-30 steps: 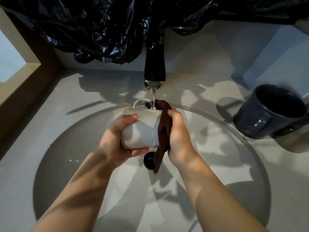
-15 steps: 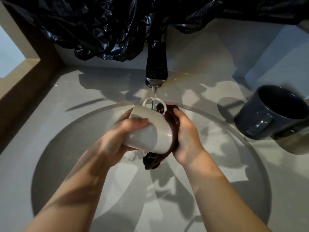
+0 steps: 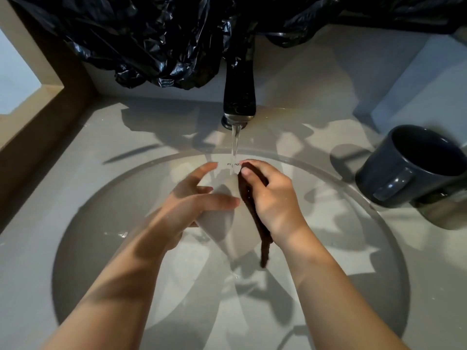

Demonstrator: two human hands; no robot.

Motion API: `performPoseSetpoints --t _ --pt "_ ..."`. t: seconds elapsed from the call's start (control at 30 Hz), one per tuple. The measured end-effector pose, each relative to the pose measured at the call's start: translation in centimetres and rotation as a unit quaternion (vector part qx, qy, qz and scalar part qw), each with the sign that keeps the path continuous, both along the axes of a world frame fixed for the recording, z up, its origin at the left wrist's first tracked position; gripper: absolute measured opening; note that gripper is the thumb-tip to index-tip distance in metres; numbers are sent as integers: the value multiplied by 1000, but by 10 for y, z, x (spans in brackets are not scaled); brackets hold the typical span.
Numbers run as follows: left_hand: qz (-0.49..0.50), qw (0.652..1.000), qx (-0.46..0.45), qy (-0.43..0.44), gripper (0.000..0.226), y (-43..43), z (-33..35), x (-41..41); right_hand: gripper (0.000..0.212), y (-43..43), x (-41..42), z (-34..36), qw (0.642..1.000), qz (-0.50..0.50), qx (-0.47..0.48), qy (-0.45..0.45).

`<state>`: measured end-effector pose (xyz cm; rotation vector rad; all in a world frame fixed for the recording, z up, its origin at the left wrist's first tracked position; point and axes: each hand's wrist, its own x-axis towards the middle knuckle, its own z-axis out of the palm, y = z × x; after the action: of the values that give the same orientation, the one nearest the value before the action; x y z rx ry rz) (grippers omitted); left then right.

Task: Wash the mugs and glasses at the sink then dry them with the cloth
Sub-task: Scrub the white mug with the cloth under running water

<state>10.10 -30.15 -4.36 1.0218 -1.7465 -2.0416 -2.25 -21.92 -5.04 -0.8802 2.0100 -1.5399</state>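
The round, pale grey sink basin (image 3: 106,248) takes up most of the view, with open room in its near half and along its left curve. The light stone bench (image 3: 75,152) runs around it; a tan wooden ledge (image 3: 38,127) closes the left side and crumpled black plastic sheeting (image 3: 156,41) hangs over the back wall. A dark tap spout (image 3: 238,97) stands at the back rim, and a thin stream of water (image 3: 235,142) falls from it.

The white ceramic mug (image 3: 227,218) is over the middle of the basin, just under the stream, tilted and blurred. The left hand (image 3: 192,205) holds it from the left, thumb laid across its side, other fingers spread loosely. The right hand (image 3: 273,198) is curled around a dark brown wet cloth (image 3: 255,218), pressing it against the mug's right side; the cloth's tail hangs down below the wrist.

A dark blue-grey glazed mug (image 3: 414,168) rests on the bench at the right, well apart from the hands, atop something grey I cannot identify.

Small dark lettering on the basin's far wall is partly covered; only "F" and "NZ" can be read.
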Motion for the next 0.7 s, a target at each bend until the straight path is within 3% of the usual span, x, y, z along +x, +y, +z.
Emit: performPoseSetpoints --t 0.07,0.13,0.2,0.33,0.4,0.5,0.57,0.63,0.7 --pt "90 995 21 37 81 3 -2 -5 10 -1 2 3 997 -67 -13 -36" --pt "167 984 47 51 97 5 -6 -12 7 -2 4 4 991 -114 -23 -61" --pt "181 979 82 38 104 6 -9 -16 12 -2 8 4 989 -127 -17 -68" --pt "101 982 138 84 52 0 -6 -15 29 2 3 9 976 -162 -33 -142" --pt "62 987 130 78 46 -3 -2 -14 28 8 -5 16 971 -167 -62 -159" --pt "14 992 111 54 40 -5 -3 -11 26 14 -11 22 986 -95 -78 -111" --pt "-18 991 116 57 51 -7 -4 -9 27 13 -9 24 995 4 -40 -92" --pt "-56 985 137 88 58 -8 -6 -7 30 12 -5 26 992 79 -2 -99" --pt "-88 980 147 99 48 -8 -5 -6 40 12 -3 24 987 105 -1 -121"
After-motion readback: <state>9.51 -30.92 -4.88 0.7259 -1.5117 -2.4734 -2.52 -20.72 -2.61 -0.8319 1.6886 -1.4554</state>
